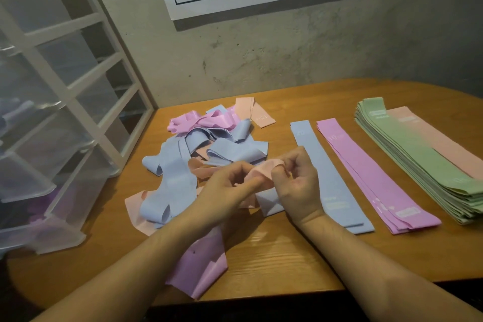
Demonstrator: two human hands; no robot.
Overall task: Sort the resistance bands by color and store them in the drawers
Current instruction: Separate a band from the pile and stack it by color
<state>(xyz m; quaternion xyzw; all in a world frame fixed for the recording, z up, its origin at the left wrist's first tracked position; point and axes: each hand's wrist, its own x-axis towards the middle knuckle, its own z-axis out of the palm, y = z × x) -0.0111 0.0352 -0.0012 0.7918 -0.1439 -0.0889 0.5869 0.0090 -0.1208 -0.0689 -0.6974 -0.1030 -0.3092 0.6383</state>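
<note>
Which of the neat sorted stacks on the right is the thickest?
The green stack of flat resistance bands: many layers show along its edge, while the blue, purple and peach stacks beside it hold only a few.

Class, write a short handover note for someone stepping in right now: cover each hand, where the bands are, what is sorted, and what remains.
Left hand and right hand both pinch one peach band above the table.
Unsorted pile of blue, pink and peach bands lies left of centre.
Sorted flat stacks on the right: blue stack, pink stack, green stack, peach stack.
Drawer unit stands at left.
Left: finish the pile, then store each colour in the drawers.
</note>
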